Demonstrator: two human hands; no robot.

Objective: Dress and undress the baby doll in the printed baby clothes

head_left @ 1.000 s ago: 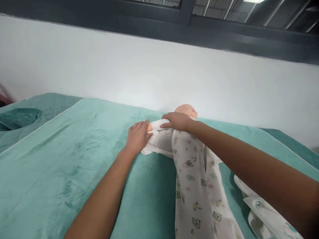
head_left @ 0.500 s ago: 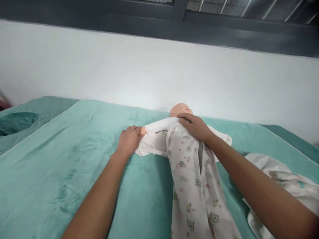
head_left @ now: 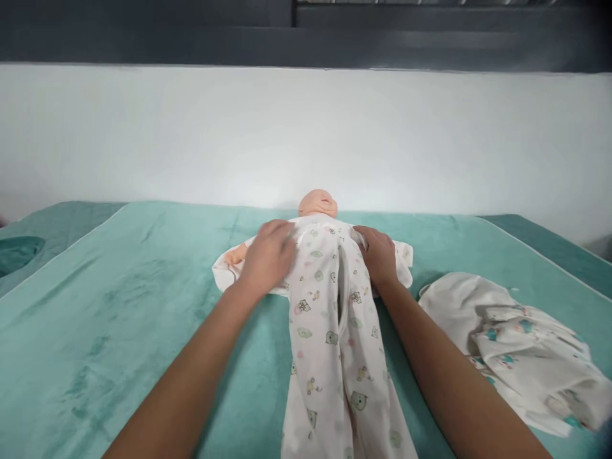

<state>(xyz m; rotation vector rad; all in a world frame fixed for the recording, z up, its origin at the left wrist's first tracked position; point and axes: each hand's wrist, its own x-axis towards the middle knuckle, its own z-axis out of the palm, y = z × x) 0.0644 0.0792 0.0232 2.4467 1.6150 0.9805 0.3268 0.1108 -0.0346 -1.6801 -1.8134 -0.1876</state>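
Observation:
A baby doll (head_left: pixel 316 203) lies on its back, its head toward the wall, under a white baby romper (head_left: pixel 315 331) printed with bears. My left hand (head_left: pixel 270 255), smeared by motion, is at the left edge of the romper's chest; whether its fingers hold cloth is unclear. One doll hand (head_left: pixel 235 255) pokes out beside it, over a spread white sleeve. On the opposite side my right hand (head_left: pixel 377 255) is closed on the romper's edge near the shoulder, with a bit of white cloth showing at its fingers. The romper's front has a long slit down the middle.
A crumpled white cloth (head_left: pixel 516 350) with teal and pink prints lies to the right on the green bed cover (head_left: pixel 143 331). Behind the bed stands a white wall (head_left: pixel 191 134) below a dark window frame (head_left: pixel 406 48).
My left hand has left the doll's hand and moved right to the romper's chest. My right hand has shifted from mid-chest to the romper's right edge. The view has levelled out.

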